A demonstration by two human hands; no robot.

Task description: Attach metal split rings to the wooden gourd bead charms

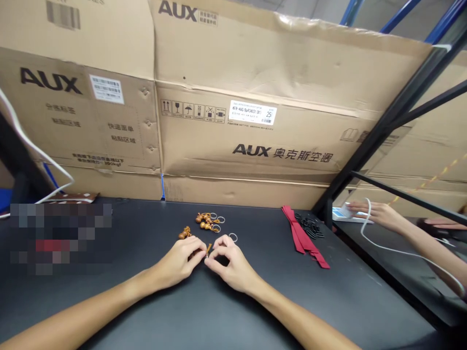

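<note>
My left hand (pixel 182 258) and my right hand (pixel 233 266) meet over the black table, fingertips almost touching. Both are closed in a pinch around a short orange-brown cord (pixel 209 248), whose end stands up between them. A small shiny bit shows below it, too small to name. Just behind my left fingers lies a brown gourd-shaped bead charm (pixel 184 234); whether it joins the cord is hidden. A loose metal key ring (pixel 233 237) lies behind my right hand. Farther back rests a cluster of wooden bead keychains (pixel 205 221) with cords and rings.
Red ribbon strips (pixel 302 233) and a pile of black clips (pixel 309 226) lie to the right. Large cardboard boxes (pixel 248 131) wall off the back. Beyond the black rack post, another person's hand (pixel 375 214) touches a white device. A white cable hangs at left.
</note>
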